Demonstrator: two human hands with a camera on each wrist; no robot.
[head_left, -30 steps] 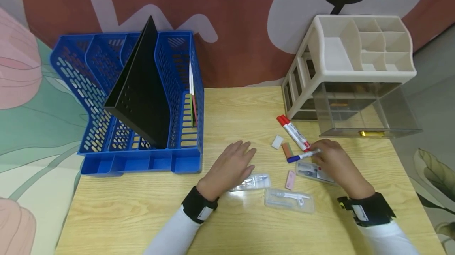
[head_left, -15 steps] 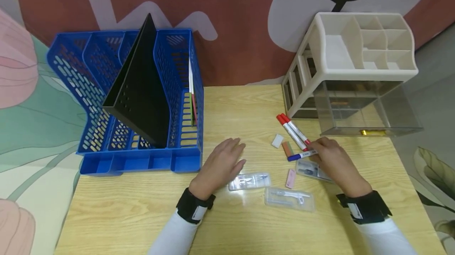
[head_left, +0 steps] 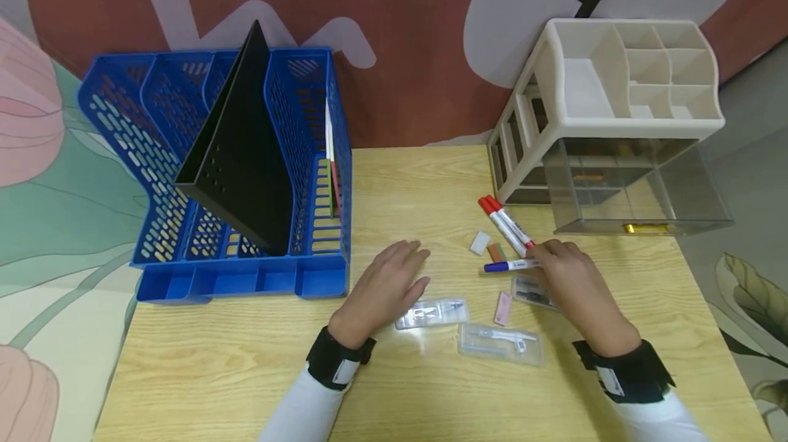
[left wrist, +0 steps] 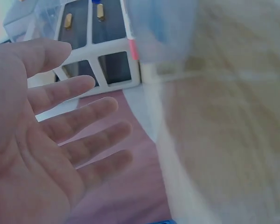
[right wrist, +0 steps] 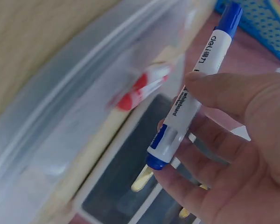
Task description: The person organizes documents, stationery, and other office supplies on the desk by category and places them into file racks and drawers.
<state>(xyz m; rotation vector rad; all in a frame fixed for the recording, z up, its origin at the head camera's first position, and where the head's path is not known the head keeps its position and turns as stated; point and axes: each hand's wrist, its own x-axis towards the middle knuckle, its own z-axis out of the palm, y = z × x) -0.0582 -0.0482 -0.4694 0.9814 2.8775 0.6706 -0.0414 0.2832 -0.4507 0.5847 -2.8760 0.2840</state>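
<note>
head | right grip (head_left: 569,281): pinches blue-capped marker (head_left: 509,266) | left grip (head_left: 380,293): loosely spread

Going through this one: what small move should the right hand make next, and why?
I'd probably lift the blue marker toward the open drawer: the right hand has it pinched, and the drawer stands pulled out nearby. Lifting first seems wise, since the red markers lie close by.

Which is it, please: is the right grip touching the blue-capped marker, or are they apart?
Touching. In the right wrist view, the right grip holds the blue-capped marker, with the thumb pressed against it.
</note>
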